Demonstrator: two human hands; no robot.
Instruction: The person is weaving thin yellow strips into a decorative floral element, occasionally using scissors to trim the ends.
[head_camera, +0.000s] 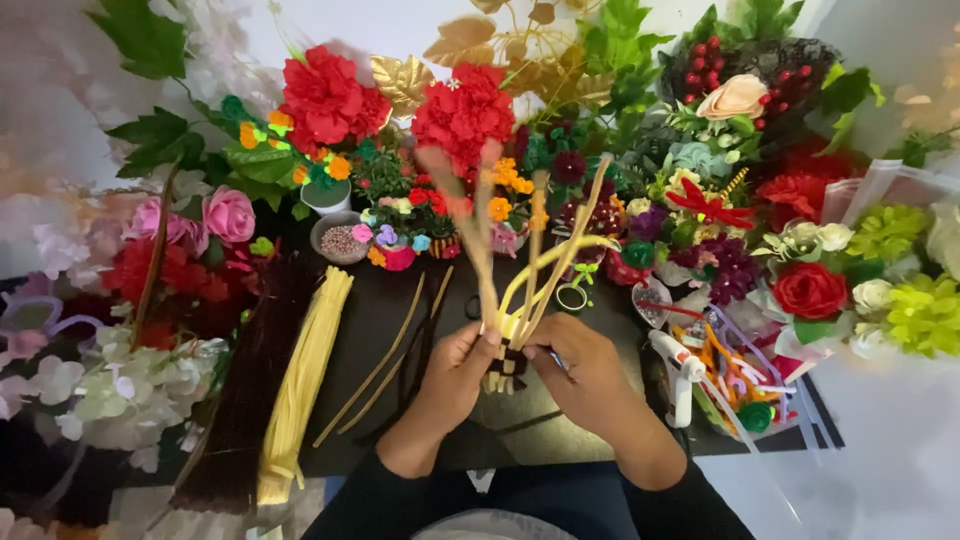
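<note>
Your left hand (452, 372) and right hand (585, 375) both pinch a fan of yellow pipe cleaners (525, 270) above the black table mat (400, 330); yellow (300, 390) and brown (240, 400) pipe cleaner bundles lie left; artificial flowers (460, 110) crowd the far edge; a glue gun (680, 375) lies right.

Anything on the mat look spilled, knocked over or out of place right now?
Nothing stands out. The left hand and right hand grip a bundle of yellow pipe cleaners; the yellow stack and dark brown stack lie tidy, and the glue gun rests by the scraps.
</note>
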